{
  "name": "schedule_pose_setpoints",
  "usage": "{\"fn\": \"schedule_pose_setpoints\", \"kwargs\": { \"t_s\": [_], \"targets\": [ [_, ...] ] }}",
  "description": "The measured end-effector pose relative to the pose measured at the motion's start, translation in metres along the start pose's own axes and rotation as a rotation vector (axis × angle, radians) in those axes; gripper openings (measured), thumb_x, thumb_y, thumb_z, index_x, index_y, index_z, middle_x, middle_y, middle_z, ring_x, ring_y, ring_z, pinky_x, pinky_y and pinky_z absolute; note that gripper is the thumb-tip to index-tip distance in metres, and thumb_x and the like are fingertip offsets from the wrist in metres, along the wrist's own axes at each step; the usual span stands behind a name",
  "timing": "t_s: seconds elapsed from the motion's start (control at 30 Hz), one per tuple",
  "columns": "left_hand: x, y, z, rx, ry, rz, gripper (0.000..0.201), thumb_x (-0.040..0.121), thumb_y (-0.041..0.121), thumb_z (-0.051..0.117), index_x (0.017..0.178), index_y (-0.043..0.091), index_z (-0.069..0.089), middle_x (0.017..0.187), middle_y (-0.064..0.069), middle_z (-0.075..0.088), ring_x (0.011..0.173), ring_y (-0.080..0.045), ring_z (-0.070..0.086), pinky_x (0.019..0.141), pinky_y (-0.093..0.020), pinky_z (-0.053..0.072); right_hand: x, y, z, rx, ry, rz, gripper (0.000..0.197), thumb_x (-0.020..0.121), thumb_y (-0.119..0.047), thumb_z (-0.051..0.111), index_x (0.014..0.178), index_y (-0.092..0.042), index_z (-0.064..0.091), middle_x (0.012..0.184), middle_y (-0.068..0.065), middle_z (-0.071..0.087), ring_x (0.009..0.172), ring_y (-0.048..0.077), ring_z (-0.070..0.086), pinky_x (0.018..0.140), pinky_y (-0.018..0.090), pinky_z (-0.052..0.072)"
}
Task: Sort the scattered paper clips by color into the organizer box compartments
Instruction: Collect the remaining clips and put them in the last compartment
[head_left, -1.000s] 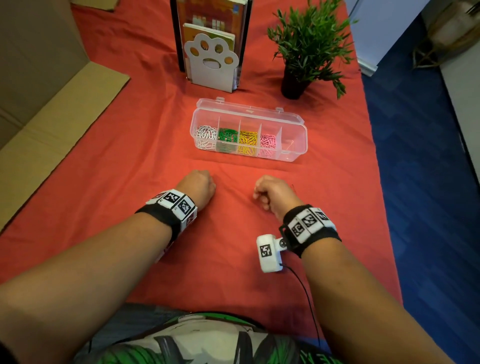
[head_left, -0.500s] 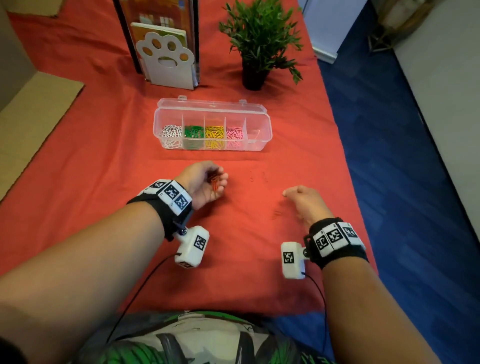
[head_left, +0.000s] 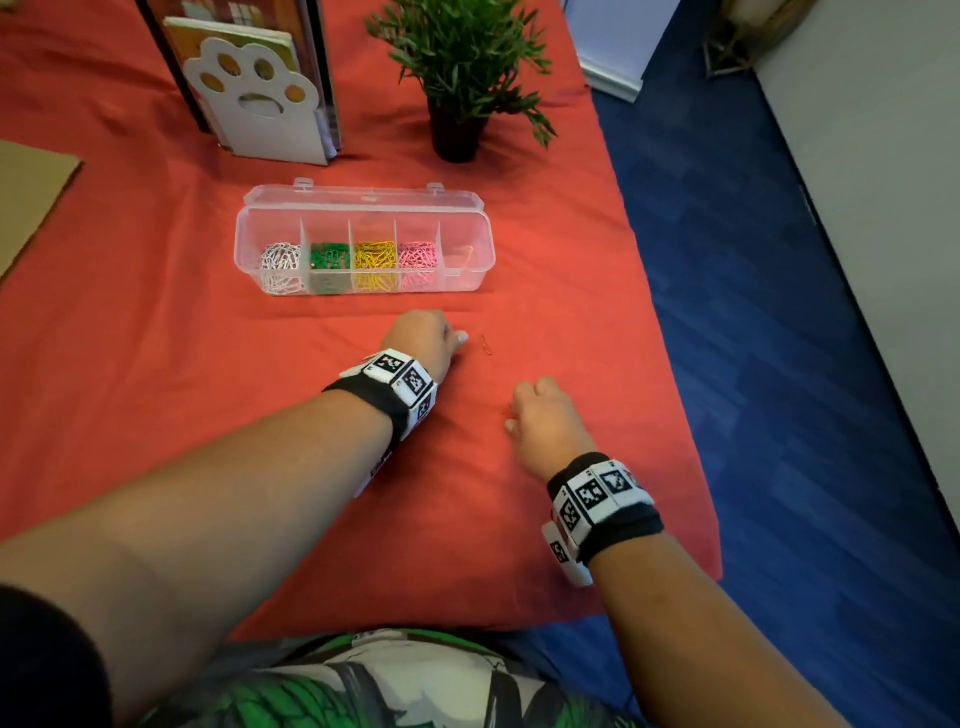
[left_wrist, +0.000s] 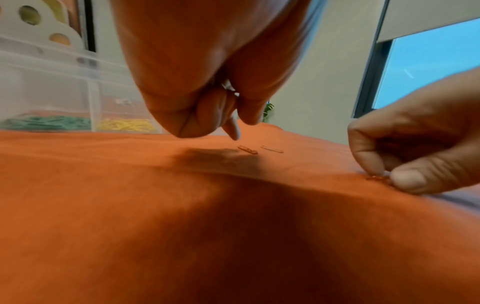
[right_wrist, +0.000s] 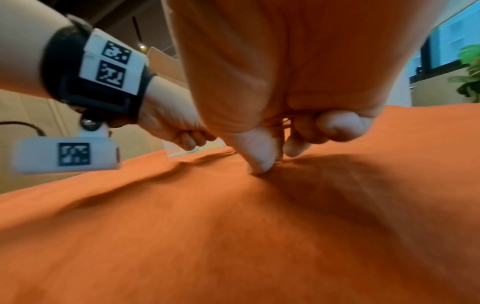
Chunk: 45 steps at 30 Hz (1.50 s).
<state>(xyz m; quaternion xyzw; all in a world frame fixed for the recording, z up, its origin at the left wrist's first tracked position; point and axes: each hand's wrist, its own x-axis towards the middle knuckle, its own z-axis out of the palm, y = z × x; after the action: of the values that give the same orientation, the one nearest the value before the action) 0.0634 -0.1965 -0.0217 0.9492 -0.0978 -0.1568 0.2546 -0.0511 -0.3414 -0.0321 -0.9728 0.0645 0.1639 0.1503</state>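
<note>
The clear organizer box (head_left: 470, 208) stands open on the red cloth, holding white, green, yellow and pink clips; its right compartment has a few red ones. My left hand (head_left: 460, 338) is palm down with fingers curled in, its index tip just left of a loose red clip (head_left: 485, 344). In the left wrist view that clip (left_wrist: 248, 149) lies beside a paler clip (left_wrist: 272, 149). My right hand (head_left: 511, 423) pinches a red clip (left_wrist: 376, 178) against the cloth, thumb (right_wrist: 259, 158) pressed down. More red clips (right_wrist: 279, 121) sit under its curled fingers.
A white paw-shaped bookend (head_left: 260, 98) with books and a potted plant (head_left: 460, 67) stand behind the box. Cardboard (head_left: 31, 192) lies at the far left. The table's right edge (head_left: 670, 364) drops to blue carpet close to my right hand.
My left hand, which showed red clips in its upturned palm, has turned palm down and moved right to the loose clips. My right hand has closed its thumb and finger on a clip.
</note>
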Motion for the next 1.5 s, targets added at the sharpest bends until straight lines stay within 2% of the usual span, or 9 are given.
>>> {"fn": "schedule_pose_setpoints", "kwargs": {
  "t_s": [0.3,0.47,0.57,0.7,0.83,0.9,1.03,1.23,1.5],
  "targets": [
    [0.012,0.012,0.010,0.148,-0.086,0.017,0.037,0.087,0.027,0.060,0.112,0.000,0.057,0.118,-0.022,0.055,0.109,-0.037,0.055,0.092,-0.040,0.043,0.000,-0.005,-0.003,-0.172,-0.004,-0.105,0.022,0.089,-0.003,0.035,0.106,-0.004,0.049,0.111,0.017,0.050,0.103,0.035,0.051,0.084,0.044,0.046],
    [0.011,0.006,0.014,0.027,-0.129,-0.014,0.021,0.088,0.024,0.059,0.095,0.004,0.059,0.112,-0.019,0.057,0.105,-0.035,0.055,0.089,-0.036,0.042,0.016,0.010,-0.010,0.455,-0.098,0.119,0.017,0.089,-0.006,0.044,0.091,-0.018,0.055,0.095,0.007,0.061,0.092,0.030,0.062,0.087,0.038,0.049],
    [0.007,0.005,0.010,-0.148,-0.069,-0.003,0.014,0.090,0.026,0.054,0.082,0.015,0.050,0.096,-0.013,0.061,0.093,-0.028,0.055,0.079,-0.031,0.038,0.019,0.011,-0.019,0.869,-0.166,0.277,0.024,0.093,-0.004,0.040,0.081,-0.022,0.051,0.077,-0.002,0.055,0.062,0.014,0.052,0.054,0.022,0.045],
    [0.004,0.010,0.002,-0.876,-0.139,-0.267,0.019,0.093,0.024,0.050,0.075,0.020,0.046,0.069,-0.001,0.053,0.059,-0.018,0.049,0.054,-0.026,0.040,0.014,0.009,-0.036,1.456,-0.241,0.508,0.021,0.092,-0.012,0.039,0.073,-0.014,0.049,0.062,0.000,0.043,0.050,0.011,0.041,0.042,0.020,0.031],
    [0.000,0.016,-0.014,-1.509,-0.310,-0.462,0.017,0.095,0.013,0.041,0.081,0.015,0.049,0.068,-0.002,0.055,0.051,-0.010,0.057,0.043,-0.017,0.048,0.015,0.012,-0.031,0.802,-0.227,0.333,0.012,0.087,-0.017,0.052,0.076,-0.018,0.053,0.064,0.000,0.050,0.050,0.013,0.044,0.046,0.024,0.034],
    [0.002,0.017,-0.016,-1.572,-0.326,-0.507,0.018,0.093,0.012,0.040,0.082,0.013,0.054,0.063,-0.002,0.059,0.051,-0.012,0.059,0.047,-0.019,0.051,0.012,0.009,-0.024,0.362,-0.189,0.175,0.009,0.085,-0.022,0.056,0.086,-0.013,0.057,0.084,0.007,0.063,0.074,0.021,0.058,0.068,0.028,0.046],
    [0.008,0.023,-0.002,-1.058,-0.202,-0.388,0.020,0.087,0.028,0.057,0.069,0.018,0.058,0.051,0.003,0.050,0.042,-0.009,0.045,0.042,-0.016,0.040,0.000,0.001,-0.010,0.036,-0.089,0.035,0.028,0.083,-0.021,0.055,0.107,-0.007,0.049,0.113,0.015,0.052,0.105,0.032,0.053,0.092,0.038,0.046],
    [0.012,0.022,0.016,0.073,-0.087,0.235,0.029,0.084,0.025,0.062,0.111,0.014,0.067,0.109,-0.010,0.068,0.104,-0.026,0.061,0.091,-0.027,0.042,-0.006,-0.006,-0.008,-0.185,-0.029,-0.076,0.028,0.086,-0.004,0.037,0.111,-0.006,0.047,0.117,0.015,0.048,0.107,0.034,0.050,0.086,0.043,0.047],
    [0.009,0.017,0.023,-0.001,-0.043,0.115,0.020,0.089,0.023,0.054,0.092,0.005,0.061,0.100,-0.015,0.063,0.096,-0.031,0.056,0.085,-0.035,0.041,0.017,0.010,-0.030,0.553,-0.130,0.133,0.008,0.089,-0.010,0.052,0.094,-0.016,0.054,0.078,-0.002,0.052,0.077,0.018,0.051,0.064,0.023,0.038]
  ]
}}
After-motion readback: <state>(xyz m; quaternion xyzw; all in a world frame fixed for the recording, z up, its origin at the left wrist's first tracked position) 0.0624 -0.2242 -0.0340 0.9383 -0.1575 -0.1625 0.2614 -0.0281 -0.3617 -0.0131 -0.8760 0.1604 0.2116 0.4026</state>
